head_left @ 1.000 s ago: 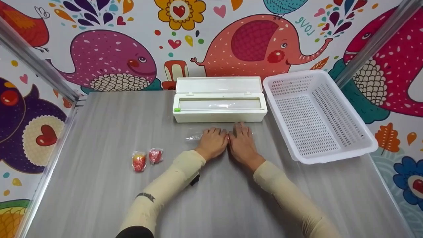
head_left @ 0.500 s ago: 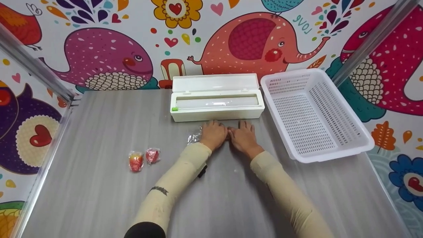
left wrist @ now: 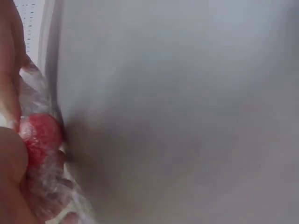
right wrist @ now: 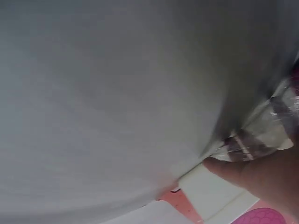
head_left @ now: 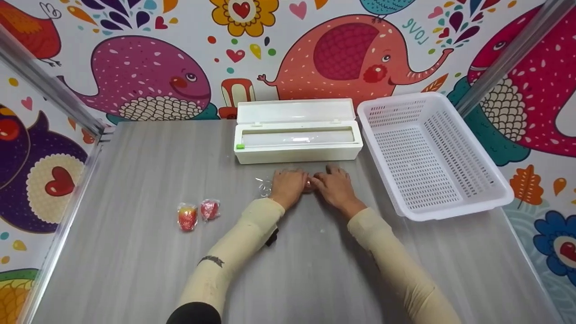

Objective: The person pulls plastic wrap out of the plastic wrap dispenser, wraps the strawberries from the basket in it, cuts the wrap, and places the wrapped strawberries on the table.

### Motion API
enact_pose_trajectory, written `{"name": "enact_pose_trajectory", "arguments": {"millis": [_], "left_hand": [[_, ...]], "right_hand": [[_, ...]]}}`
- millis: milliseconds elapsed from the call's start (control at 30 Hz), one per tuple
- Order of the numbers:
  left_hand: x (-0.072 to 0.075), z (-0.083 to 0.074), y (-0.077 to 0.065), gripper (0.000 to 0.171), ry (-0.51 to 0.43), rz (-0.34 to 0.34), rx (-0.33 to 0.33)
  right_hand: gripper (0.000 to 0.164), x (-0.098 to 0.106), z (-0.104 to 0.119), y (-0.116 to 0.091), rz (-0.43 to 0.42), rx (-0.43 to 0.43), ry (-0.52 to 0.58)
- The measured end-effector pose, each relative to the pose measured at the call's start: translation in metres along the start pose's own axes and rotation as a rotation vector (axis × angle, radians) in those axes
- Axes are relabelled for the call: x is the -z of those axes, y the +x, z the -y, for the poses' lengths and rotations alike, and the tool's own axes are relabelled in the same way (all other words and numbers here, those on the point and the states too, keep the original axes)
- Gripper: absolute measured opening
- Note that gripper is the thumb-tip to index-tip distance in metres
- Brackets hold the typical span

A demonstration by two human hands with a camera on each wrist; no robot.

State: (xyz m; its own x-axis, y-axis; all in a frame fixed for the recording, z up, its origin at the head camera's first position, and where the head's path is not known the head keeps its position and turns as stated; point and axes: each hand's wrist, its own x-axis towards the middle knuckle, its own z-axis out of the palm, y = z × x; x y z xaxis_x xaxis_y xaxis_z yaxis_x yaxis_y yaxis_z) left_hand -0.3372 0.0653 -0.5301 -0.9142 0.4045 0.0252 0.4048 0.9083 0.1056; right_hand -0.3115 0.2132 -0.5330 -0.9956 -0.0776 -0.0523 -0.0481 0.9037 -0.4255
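Observation:
Between the two hands, close to the table, is a small red rounded thing (left wrist: pixel 41 133) wrapped in clear cling film (left wrist: pixel 35 95); its kind I cannot tell. My left hand (head_left: pixel 288 188) grips its left side and the film there, and a crumpled film end sticks out past the hand's left side. My right hand (head_left: pixel 335 190) pinches the film at the other side, thumb toward the red thing. In the right wrist view, film (right wrist: pixel 254 144) lies over the fingers. Just behind both hands stands a white cling film dispenser (head_left: pixel 297 156) with its lid raised.
Two film-wrapped pieces lie on the table at the left, one red and yellow (head_left: pixel 187 218), the other red (head_left: pixel 209 209). A white perforated basket (head_left: pixel 468 215) stands at the right, close beside the dispenser. A patterned wall rises behind.
The film by the left hand went from lying flat to a crumpled end. Film once visible beyond the right hand is now hidden. More of the red thing shows between the hands.

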Motion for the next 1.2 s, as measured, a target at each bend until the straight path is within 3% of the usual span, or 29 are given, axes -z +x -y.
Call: {"name": "enact_pose_trajectory", "arguments": {"millis": [133,233,433,567,667,833,933,1000,1100,1200], "left_hand": [[0.001,0.002,-0.005,0.044,-0.057,-0.032,0.060],[0.006,0.000,-0.011,0.041,-0.082,-0.034,0.042],[0.012,-0.002,-0.025,0.028,-0.176,-0.041,-0.064],[0.014,-0.002,-0.033,0.024,-0.306,-0.014,-0.010],[0.014,-0.001,-0.037,0.027,-0.526,0.030,0.097],[0.016,-0.008,-0.044,0.035,-1.172,0.063,0.333],[0.017,-0.018,-0.048,0.040,-1.465,0.051,0.409],[0.018,-0.025,-0.051,0.041,-1.564,0.047,0.413],[0.019,-0.031,-0.054,0.042,-1.597,0.042,0.390],[0.019,-0.034,-0.056,0.040,-1.573,0.044,0.360]], "right_hand": [[0.039,0.000,-0.006,0.000,-0.064,0.084,0.024],[0.036,0.001,-0.009,0.000,-0.091,0.131,0.046],[0.034,0.006,-0.011,-0.003,-0.178,0.043,0.185],[0.032,0.009,-0.010,-0.007,-0.240,0.028,0.224],[0.028,0.010,-0.007,-0.009,-0.349,0.064,0.233],[0.021,0.018,0.004,-0.010,-0.535,0.094,0.396],[0.025,0.027,0.016,-0.007,-0.476,0.021,0.605],[0.032,0.033,0.024,-0.004,-0.370,-0.088,0.741],[0.043,0.040,0.035,-0.001,-0.183,-0.268,0.868],[0.047,0.043,0.041,0.002,-0.082,-0.333,0.874]]}}
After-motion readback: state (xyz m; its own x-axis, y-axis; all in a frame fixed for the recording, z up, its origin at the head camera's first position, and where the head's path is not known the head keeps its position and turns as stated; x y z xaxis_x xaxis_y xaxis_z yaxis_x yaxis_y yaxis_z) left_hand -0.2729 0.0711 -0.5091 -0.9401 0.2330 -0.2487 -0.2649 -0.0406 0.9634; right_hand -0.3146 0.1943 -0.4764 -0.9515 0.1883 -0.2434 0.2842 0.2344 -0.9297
